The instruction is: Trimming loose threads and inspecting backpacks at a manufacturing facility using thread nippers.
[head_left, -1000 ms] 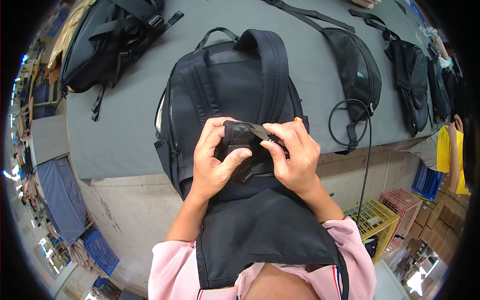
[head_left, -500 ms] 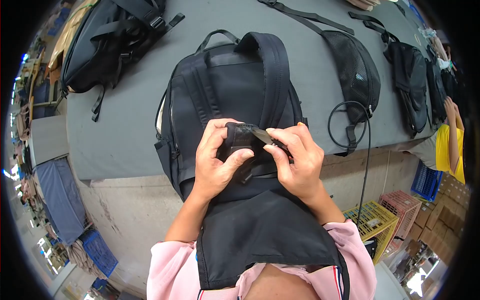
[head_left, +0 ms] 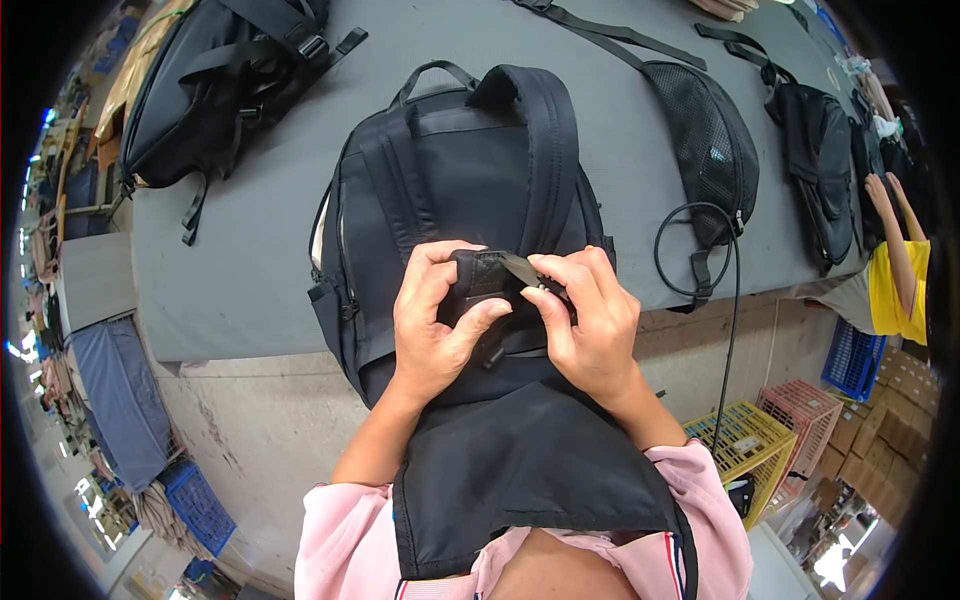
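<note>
Both your hands work a strap end at the lower back of the black fabric backpack [head_left: 455,200].

Your left hand [head_left: 432,325] curls around the folded black webbing strap end [head_left: 478,280], thumb pressed on its front, while your right hand [head_left: 590,325] pinches a thin grey strip [head_left: 520,268] at its top edge between thumb and forefinger. The backpack lies back-panel up at the near edge of the grey counter [head_left: 240,270], its padded shoulder strap [head_left: 550,150] running up toward the top handle, its lower part hanging toward you. You seem to be midway through fitting or checking this strap end; the next move likely calls for a steady hold with the left while the right pulls the strip. No pocket shows its contents. Beside it lie a black mesh sling bag [head_left: 705,150] and another black backpack [head_left: 215,85]; below stand a yellow plastic crate [head_left: 745,445] and a pink one [head_left: 810,415], contents unclear.
</note>
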Tool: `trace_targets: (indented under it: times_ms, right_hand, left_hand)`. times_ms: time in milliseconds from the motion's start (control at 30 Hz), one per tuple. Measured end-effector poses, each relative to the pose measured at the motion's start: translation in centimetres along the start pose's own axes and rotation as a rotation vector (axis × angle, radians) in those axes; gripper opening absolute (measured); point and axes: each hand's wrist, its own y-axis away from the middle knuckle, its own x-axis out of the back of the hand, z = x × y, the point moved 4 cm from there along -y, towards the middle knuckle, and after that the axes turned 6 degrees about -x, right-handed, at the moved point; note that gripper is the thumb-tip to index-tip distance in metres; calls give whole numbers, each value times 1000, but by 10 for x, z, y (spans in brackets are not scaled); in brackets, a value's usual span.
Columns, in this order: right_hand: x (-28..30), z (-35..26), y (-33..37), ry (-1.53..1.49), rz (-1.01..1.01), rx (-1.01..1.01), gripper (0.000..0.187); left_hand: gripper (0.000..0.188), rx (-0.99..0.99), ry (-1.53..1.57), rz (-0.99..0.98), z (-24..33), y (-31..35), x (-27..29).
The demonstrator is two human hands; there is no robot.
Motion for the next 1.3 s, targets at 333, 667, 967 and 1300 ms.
trace_targets:
  times_ms: [333,667,967,1300]
  right_hand:
    - [-21,21,7,-922,-161,-648,16]
    - [-6,-1,-5,-74,-13,-49,23]
    - [2,0,-6,-95,-30,-99,22]
    - [4,5,3,-116,-18,-89,13]
  left_hand:
    - [34,18,36,25,-1,0,-5]
    - [33,58,88,42,-3,3,-1]
    - [32,41,-34,24,5,-6,-3]
    - [30,62,-52,20,11,3,-9]
